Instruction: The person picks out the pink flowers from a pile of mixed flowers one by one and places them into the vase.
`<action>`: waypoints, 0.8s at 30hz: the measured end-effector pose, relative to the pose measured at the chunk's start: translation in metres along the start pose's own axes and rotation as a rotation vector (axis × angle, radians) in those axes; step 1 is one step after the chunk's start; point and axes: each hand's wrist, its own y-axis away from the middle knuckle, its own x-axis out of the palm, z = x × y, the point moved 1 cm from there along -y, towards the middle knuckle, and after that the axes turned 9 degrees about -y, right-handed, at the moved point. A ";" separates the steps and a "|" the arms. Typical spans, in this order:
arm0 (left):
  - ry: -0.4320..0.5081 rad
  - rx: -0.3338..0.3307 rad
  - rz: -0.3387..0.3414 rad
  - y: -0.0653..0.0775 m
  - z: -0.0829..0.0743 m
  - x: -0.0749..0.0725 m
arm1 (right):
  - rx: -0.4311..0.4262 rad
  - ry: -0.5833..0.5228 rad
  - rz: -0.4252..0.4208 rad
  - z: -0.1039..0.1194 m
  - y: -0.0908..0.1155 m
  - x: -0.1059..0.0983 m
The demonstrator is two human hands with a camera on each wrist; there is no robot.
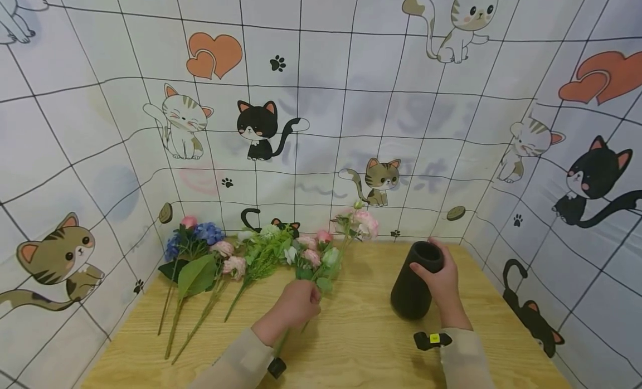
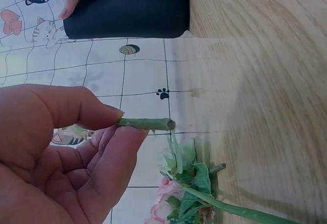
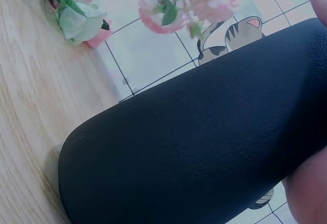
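Note:
My left hand (image 1: 296, 302) pinches a green flower stem between thumb and fingertips. The cut end of that stem (image 2: 148, 124) pokes out in the left wrist view. The pink flower (image 1: 365, 224), raised above the others in the head view, appears to be its bloom. On the right, a dark, tapered vase (image 1: 410, 294) stands on the table with its round mouth up. My right hand (image 1: 443, 275) grips this vase near its rim, the thumb on the near side. In the right wrist view the matte vase wall (image 3: 194, 137) fills most of the picture.
Several artificial flowers lie on the wooden table (image 1: 361, 344) to the left: blue hydrangea (image 1: 208, 233), pale pink blooms (image 1: 234, 266), green sprigs (image 1: 266, 258) and a pink-and-white bunch (image 1: 312, 257). A cat-print cloth (image 1: 321, 116) hangs behind and along both sides.

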 end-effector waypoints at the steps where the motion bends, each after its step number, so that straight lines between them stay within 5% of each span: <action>1: -0.003 -0.001 -0.002 0.000 -0.001 -0.001 | 0.001 0.000 0.004 0.001 0.000 0.000; 13: 0.021 -0.011 -0.048 0.004 -0.009 -0.009 | -0.131 -0.120 -0.046 0.027 0.000 -0.006; 24: 0.020 0.000 -0.057 0.005 -0.009 -0.009 | -0.299 -0.500 -0.183 0.047 0.000 -0.008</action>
